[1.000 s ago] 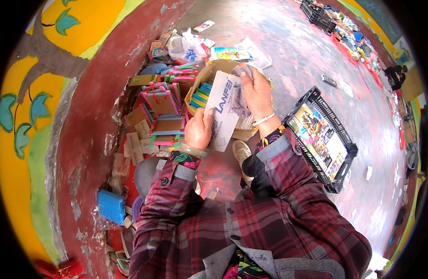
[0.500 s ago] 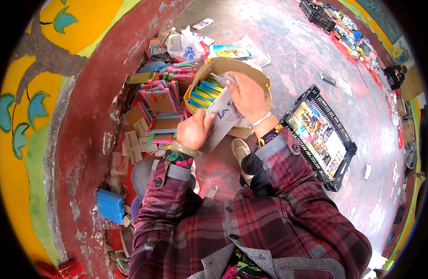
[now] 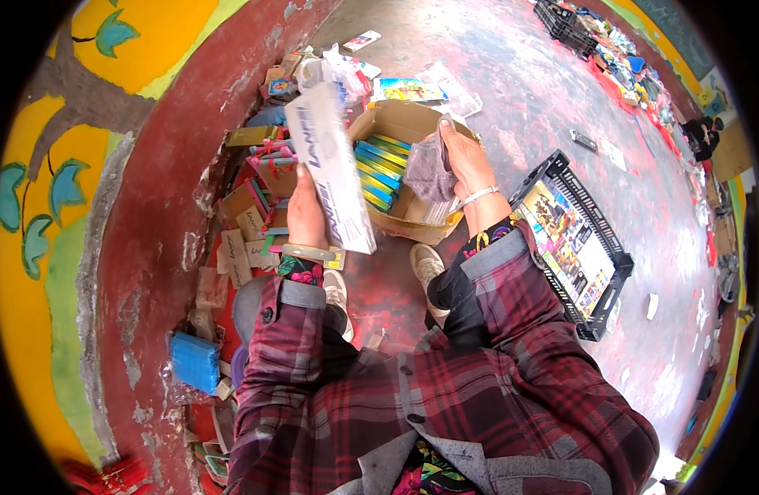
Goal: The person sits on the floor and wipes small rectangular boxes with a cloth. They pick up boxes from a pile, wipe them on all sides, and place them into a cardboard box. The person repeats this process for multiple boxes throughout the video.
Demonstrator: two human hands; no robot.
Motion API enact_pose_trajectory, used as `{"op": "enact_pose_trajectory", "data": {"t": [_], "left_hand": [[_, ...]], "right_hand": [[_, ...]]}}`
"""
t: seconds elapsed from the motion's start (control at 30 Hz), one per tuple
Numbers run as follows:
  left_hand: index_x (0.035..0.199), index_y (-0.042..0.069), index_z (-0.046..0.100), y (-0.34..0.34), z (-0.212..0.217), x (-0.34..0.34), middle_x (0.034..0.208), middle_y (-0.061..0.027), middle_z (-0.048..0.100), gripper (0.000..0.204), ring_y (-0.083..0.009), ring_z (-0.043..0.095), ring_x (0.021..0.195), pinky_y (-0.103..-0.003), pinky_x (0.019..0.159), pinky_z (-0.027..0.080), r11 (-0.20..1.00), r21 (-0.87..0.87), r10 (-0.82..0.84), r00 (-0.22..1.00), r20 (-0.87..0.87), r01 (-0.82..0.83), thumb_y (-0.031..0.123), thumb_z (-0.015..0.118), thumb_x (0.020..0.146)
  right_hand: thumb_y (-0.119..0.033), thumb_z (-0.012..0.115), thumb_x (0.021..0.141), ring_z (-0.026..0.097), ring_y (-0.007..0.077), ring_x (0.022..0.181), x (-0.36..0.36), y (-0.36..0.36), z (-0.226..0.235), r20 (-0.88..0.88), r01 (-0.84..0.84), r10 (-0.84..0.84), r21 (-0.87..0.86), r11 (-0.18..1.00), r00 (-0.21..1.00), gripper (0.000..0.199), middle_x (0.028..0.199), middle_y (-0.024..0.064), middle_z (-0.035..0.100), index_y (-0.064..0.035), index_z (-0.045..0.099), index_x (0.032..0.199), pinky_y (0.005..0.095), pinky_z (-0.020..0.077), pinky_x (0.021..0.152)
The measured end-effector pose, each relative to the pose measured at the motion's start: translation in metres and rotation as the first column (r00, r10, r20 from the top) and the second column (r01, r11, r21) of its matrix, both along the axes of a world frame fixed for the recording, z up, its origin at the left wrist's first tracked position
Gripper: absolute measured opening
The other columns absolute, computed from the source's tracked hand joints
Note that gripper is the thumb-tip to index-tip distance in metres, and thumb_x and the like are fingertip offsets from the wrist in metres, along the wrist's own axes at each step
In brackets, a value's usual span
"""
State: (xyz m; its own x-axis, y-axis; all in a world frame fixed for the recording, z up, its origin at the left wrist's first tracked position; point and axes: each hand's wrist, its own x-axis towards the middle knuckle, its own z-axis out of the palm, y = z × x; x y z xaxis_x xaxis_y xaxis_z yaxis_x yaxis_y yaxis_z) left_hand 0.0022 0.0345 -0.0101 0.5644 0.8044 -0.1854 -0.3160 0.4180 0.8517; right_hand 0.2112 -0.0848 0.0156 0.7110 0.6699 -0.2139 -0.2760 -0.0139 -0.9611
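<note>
Since half a second ago, we have swung the long white packet (image 3: pixel 330 165) up and leftward, clear of the cardboard box (image 3: pixel 400 124).
Left hand (image 3: pixel 305 216) grips the packet's lower end only; right hand (image 3: pixel 466 165) is closed on a grey cloth (image 3: pixel 429 172) over the box. Risk: top-heavy packet could tip, slip onto the floor (image 3: pixel 511 91).

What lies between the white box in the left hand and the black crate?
In the head view, the open cardboard box with colourful packs, and the right hand.
</note>
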Motion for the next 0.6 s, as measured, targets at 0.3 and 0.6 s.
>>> {"op": "enact_pose_trajectory", "data": {"t": [0.3, 0.6], "left_hand": [[0.124, 0.003, 0.046, -0.019, -0.017, 0.011, 0.117, -0.0071, 0.056, 0.049, -0.0181, 0.054, 0.104, -0.033, 0.091, 0.042, 0.967, -0.192, -0.102, 0.945, 0.312, 0.168, 0.041, 0.042, 0.094], [0.116, -0.001, 0.052, -0.011, -0.017, 0.008, 0.105, -0.0068, 0.061, 0.044, -0.0133, 0.058, 0.09, -0.027, 0.081, 0.045, 0.998, -0.047, -0.04, 0.993, 0.108, 0.046, 0.037, 0.047, 0.094]], "right_hand": [[-0.046, 0.046, 0.091, 0.061, 0.0165, 0.088, -0.088, 0.024, -0.014, -0.483, -0.307, 0.466, 0.373, 0.876, 0.741, 0.049, 0.102, 0.006, 0.063, -0.004, 0.056, 0.113, 0.0303, 0.0457, 0.083], [-0.05, 0.045, 0.091, 0.058, 0.0143, 0.09, -0.05, 0.019, -0.006, -0.189, -0.342, 0.351, 0.08, 0.936, 0.917, 0.056, 0.102, 0.0062, 0.063, -0.0006, 0.055, 0.115, 0.0295, 0.0432, 0.079]]}}
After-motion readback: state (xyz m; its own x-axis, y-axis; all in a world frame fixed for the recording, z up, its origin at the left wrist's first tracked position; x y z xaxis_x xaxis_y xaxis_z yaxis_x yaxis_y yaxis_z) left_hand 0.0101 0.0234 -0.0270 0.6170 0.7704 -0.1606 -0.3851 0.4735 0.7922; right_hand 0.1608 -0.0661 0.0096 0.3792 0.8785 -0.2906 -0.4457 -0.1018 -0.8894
